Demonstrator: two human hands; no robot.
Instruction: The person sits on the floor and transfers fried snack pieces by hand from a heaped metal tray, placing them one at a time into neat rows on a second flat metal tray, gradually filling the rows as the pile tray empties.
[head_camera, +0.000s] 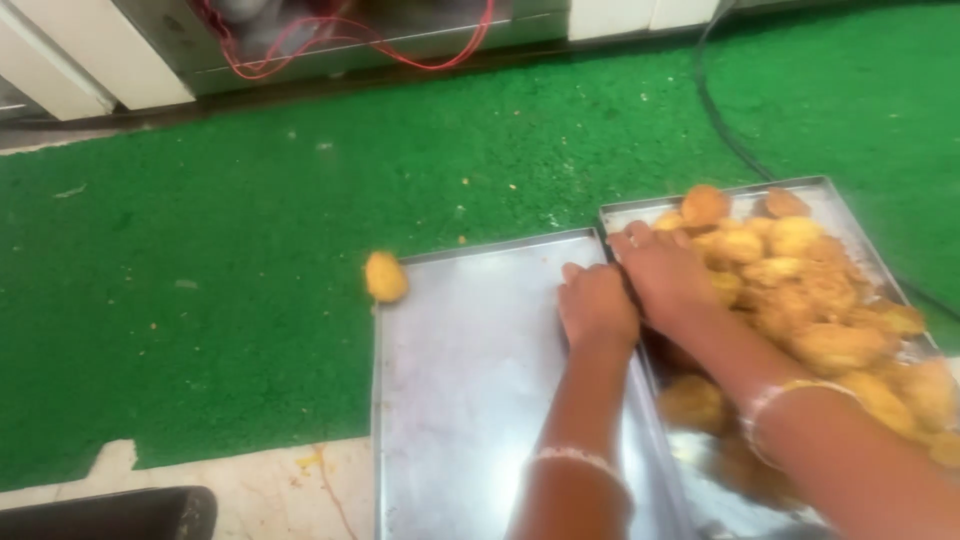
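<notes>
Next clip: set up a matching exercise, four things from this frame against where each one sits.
Things:
1. left hand
2. right hand
3. lone fried piece
4. red cable

Places:
A. at the far left corner of the bare tray
B. on the bare tray's right edge
C. by the metal unit at the top
D. on the heap of fried pieces in the right tray

Pairs: 1-B, 2-D, 3-A, 4-C

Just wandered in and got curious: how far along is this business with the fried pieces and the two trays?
Barely begun. One fried piece sits at the corner of the near-bare left tray. Both hands, left hand and right hand, rest where the trays meet, holding nothing clearly. The heap of fried pieces remains on the right tray.
</notes>
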